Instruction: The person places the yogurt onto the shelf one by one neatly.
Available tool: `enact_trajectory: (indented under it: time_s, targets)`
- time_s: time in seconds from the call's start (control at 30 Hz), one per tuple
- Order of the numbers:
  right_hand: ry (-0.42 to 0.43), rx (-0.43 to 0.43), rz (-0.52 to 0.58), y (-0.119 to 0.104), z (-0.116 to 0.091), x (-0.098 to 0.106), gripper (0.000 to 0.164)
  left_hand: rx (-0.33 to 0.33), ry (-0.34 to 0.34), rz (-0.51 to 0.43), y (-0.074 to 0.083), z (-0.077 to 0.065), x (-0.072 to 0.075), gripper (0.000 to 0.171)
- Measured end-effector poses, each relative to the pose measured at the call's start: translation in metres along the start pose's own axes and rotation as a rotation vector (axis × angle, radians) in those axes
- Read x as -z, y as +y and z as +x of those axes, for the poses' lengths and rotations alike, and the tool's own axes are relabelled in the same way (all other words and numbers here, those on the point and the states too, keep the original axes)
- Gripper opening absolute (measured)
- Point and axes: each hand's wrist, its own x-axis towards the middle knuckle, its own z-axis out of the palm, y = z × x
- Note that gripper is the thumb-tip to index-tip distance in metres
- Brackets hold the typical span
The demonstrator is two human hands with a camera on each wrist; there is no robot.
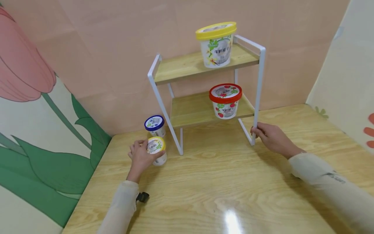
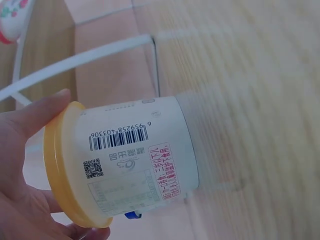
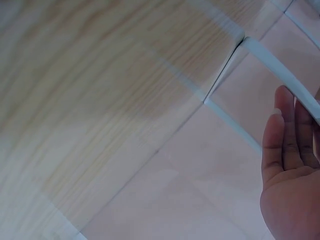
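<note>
At the left of the table, my left hand [image 1: 141, 156] grips a white tub with a yellow lid [image 1: 155, 145], thumb and fingers around the lid's rim. In the left wrist view, the barcode on the tub's side [image 2: 130, 155] faces the camera, and the tub's base is at the table. Just behind it stands a tub with a blue lid [image 1: 155, 123]. My right hand [image 1: 273, 138] holds the front right leg of a two-tier shelf [image 1: 258, 87] low down. In the right wrist view, the fingers [image 3: 273, 142] lie by the white leg.
On the top board [image 1: 178, 66] stands another yellow-lidded tub [image 1: 217, 48]. A red-lidded tub [image 1: 225, 105] sits on the lower board [image 1: 190, 110], toward its right. The pink wall [image 1: 117, 65] rises behind the wooden table [image 1: 204, 191].
</note>
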Motion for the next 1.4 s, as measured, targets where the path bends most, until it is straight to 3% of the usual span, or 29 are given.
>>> enact_trajectory:
  time_s: [0.33,0.7,0.93,1.13,1.27,1.4]
  targets:
    - [0.001,0.020,-0.025,0.001,0.001,-0.001,0.023,-0.068,-0.075,-0.068,0.003,-0.007,0.000,0.105]
    - [-0.004,0.014,-0.043,0.004,0.002,-0.001,0.023,-0.197,-0.144,-0.039,0.012,-0.009,0.002,0.102]
    - [0.014,0.046,-0.033,0.002,0.001,0.000,0.020,-0.300,-0.180,-0.080,0.008,-0.011,0.005,0.097]
    - [0.011,0.057,-0.046,0.002,0.003,0.000,0.018,-0.324,-0.198,-0.102,0.006,-0.012,0.005,0.093]
    - [0.013,0.058,-0.046,0.003,0.003,-0.001,0.017,-0.339,-0.255,-0.094,0.007,-0.013,0.006,0.092]
    - [0.029,0.072,-0.047,0.003,0.002,-0.002,0.015,-0.411,-0.320,-0.080,0.005,-0.013,0.009,0.090]
